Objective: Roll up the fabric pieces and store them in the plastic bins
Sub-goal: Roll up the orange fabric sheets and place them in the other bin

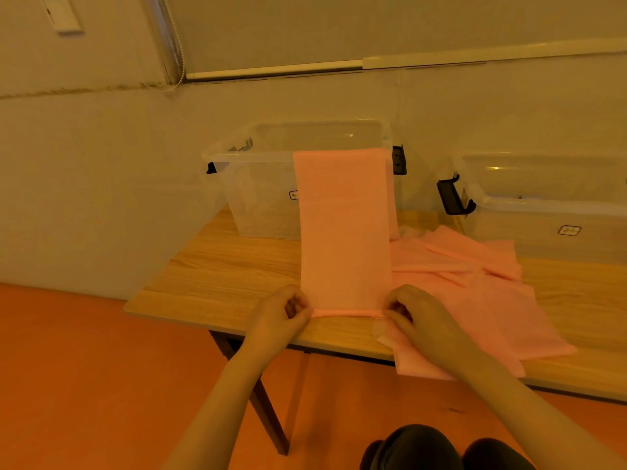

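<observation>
In front of you stands a wooden table (pixel 220 273) with a pale, straight-grained top and dark legs, set on an orange floor (pixel 84 368) against a plain light wall (pixel 101 147).

On the far side of the table sit two clear plastic bins, both without lids. The left bin (pixel 261 195) is a deep, round-cornered box with dark latch handles at its ends; through its see-through walls you can make out nothing lying inside. The right bin (pixel 543 218) stands well apart from it, partly cut off by the frame edge, with one dark latch on its near left end; its contents cannot be told from here.

A long pink fabric strip (pixel 342 232) runs from the near table edge away from you, up the front wall of the left bin and over its rim. It is flat, smooth and rectangular, with a soft matte surface. Its near end is turned into a thin, tight roll lying across the table between your hands.

To the right of the strip lies a loose pile of pink fabric pieces (pixel 475 293), overlapping and creased, one corner hanging off the near edge of the table.

Your left hand (pixel 281 317) pinches the left end of the roll with curled fingers. Your right hand (pixel 417 317) pinches the right end the same way, its wrist resting over the pile.
</observation>
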Tool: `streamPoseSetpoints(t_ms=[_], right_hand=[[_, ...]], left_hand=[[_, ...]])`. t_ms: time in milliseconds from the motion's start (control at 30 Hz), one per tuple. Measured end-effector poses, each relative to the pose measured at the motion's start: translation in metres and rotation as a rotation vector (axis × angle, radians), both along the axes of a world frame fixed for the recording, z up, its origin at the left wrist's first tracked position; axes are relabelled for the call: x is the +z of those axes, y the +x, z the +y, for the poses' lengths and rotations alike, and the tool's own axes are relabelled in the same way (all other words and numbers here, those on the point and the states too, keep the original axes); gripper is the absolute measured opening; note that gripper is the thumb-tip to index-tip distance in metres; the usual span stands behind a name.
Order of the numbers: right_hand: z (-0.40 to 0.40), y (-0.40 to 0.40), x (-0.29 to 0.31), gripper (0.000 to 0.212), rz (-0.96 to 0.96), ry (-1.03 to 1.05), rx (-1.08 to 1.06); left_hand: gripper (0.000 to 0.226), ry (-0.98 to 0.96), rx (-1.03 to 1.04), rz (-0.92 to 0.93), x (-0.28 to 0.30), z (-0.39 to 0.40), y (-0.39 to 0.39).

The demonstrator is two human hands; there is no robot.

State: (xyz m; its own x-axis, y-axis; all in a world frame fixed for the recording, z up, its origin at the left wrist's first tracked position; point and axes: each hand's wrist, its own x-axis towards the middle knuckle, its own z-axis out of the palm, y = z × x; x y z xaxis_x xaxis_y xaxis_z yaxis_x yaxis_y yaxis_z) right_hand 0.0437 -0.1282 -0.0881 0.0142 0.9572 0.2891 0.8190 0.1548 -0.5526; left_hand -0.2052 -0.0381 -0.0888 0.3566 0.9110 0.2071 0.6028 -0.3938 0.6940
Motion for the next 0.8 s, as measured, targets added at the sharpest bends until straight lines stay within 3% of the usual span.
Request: streamPoseSetpoints(t_ms=[133, 367, 533, 800], right_hand=[[0.002, 0.002, -0.003, 0.01, 0.038, -0.004, -0.008], [0.0, 0.003, -0.002, 0.013, 0.096, -0.013, -0.009], [0.0, 0.003, -0.002, 0.012, 0.108, 0.003, 0.003], [0.001, 0.002, -0.001, 0.01, 0.064, 0.013, -0.027]], left_hand=[[0.003, 0.041, -0.036, -0.018, -0.003, 0.004, 0.0], [0.014, -0.009, -0.151, -0.017, -0.001, 0.004, -0.01], [0.013, -0.006, -0.111, 0.066, -0.002, 0.007, -0.009], [0.007, 0.013, -0.056, -0.001, -0.002, 0.006, -0.004]])
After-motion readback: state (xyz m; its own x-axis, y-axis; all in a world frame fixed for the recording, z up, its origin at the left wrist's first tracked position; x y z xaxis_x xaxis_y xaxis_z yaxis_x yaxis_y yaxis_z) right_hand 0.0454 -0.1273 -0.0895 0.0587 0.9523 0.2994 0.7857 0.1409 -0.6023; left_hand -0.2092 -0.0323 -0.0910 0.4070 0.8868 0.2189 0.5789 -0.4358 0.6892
